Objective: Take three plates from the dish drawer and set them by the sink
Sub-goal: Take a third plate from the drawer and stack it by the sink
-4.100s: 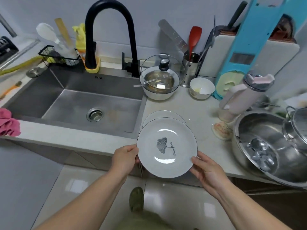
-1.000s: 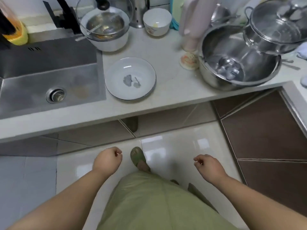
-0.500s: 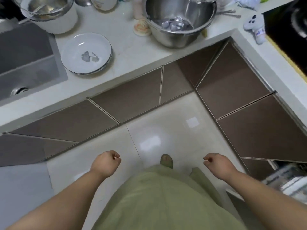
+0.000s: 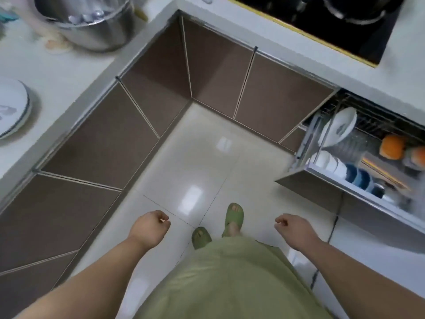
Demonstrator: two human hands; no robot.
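Note:
A stack of white plates (image 4: 12,109) with a grey leaf print lies on the pale counter at the far left edge, partly cut off. On the right the dish drawer (image 4: 305,180) stands pulled out, with a white plate (image 4: 340,126) upright in its wire rack and white and blue bowls (image 4: 345,171) in a row. My left hand (image 4: 149,226) and my right hand (image 4: 296,230) hang low over the floor, fingers curled, nothing in them. The right hand is well short of the drawer.
A large steel bowl (image 4: 92,26) sits on the counter (image 4: 76,65) at top left. A black cooktop (image 4: 322,21) with pots lies above the drawer. Brown cabinet fronts (image 4: 218,72) form an inner corner. Glossy tiled floor (image 4: 195,157) lies ahead of my green slippers (image 4: 233,215).
The view has swung right, away from the sink. The open dish drawer has come into view on the right, and the plate stack has slid to the left edge. Both hands stay curled and low.

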